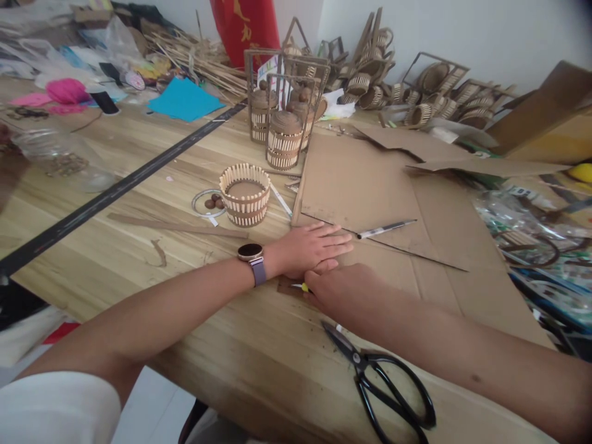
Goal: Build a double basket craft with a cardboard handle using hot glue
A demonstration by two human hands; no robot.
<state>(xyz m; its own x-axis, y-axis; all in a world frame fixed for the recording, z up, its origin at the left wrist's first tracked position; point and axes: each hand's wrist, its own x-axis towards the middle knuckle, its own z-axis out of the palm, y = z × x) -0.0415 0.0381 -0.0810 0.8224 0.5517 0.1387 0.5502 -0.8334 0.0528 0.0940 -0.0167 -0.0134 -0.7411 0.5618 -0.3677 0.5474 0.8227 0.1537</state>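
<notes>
A yellow knife (304, 287) is grasped in the right hand (340, 290); just beyond that grip, the cardboard (365, 179) is covered partly by the left hand (314, 250), flat and holding nothing.

My feed gives me soft, even light, a hazy pale wall (444, 31), smeared detail, stretched edges and a dark top-right corner.

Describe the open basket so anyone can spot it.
On the wooden tabletop, find the left hand with the wristwatch. Just beyond the watch, left of the cardboard sheet, sits a round basket of pale sticks banded brown. Unlike the lidded baskets behind it, this one lacks a lid and tall frame.
</notes>
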